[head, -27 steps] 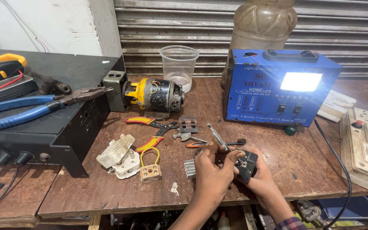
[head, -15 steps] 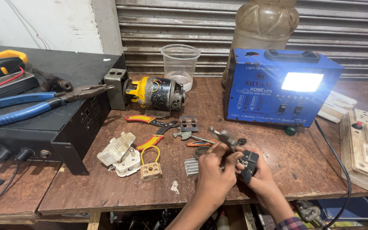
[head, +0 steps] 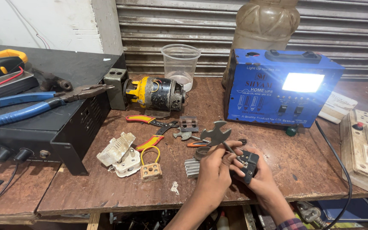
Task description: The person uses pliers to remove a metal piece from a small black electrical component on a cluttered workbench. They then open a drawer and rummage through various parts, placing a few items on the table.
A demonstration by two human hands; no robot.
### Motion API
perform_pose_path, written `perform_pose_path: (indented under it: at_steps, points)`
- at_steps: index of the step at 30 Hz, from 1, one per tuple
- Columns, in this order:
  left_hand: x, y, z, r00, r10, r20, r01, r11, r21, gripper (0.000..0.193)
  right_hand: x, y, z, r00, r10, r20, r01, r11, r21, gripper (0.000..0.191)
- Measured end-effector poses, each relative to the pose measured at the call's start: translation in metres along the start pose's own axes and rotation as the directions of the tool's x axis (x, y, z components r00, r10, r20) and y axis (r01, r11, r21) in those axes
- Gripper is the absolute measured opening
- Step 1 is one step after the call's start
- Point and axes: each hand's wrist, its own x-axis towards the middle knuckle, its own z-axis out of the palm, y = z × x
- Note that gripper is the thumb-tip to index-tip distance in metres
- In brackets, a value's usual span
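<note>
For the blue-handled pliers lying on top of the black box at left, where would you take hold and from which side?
Probably by the two blue handles, closing a hand around both from above. The pliers lie flat on the black box with handles pointing left and metal nose pointing right toward the small motor; the handles lie slightly spread with open space above them. Both hands are busy at the table's front edge.

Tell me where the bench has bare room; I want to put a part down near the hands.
Bare wood lies right of the right hand, between the blue box and the bench front edge, up to the black cable. Another patch lies at the front left, below the white plugs. It is crowded between the motor and the left hand: pliers, brackets, heat sink.
</note>
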Motion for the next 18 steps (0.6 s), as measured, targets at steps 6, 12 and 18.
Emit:
perform_pose_path:
  at_steps: [6,12,18]
  points:
    - [-0.003,-0.003,-0.001,0.999,-0.007,-0.042,0.016,0.976,0.219,0.019,0.0,0.002,-0.002,1.0,0.003,-0.005,-0.003,0.999,-0.033,0.055]
    - [0.003,0.0,0.001,0.981,0.17,-0.092,-0.114,0.893,0.434,0.025,0.003,0.011,-0.009,1.0,-0.012,-0.015,0.011,0.997,-0.076,0.065]
    - [0.002,-0.002,-0.001,0.988,0.128,-0.087,-0.085,0.919,0.385,0.024,0.004,0.007,-0.008,0.997,0.073,-0.022,-0.074,0.995,-0.061,0.063]
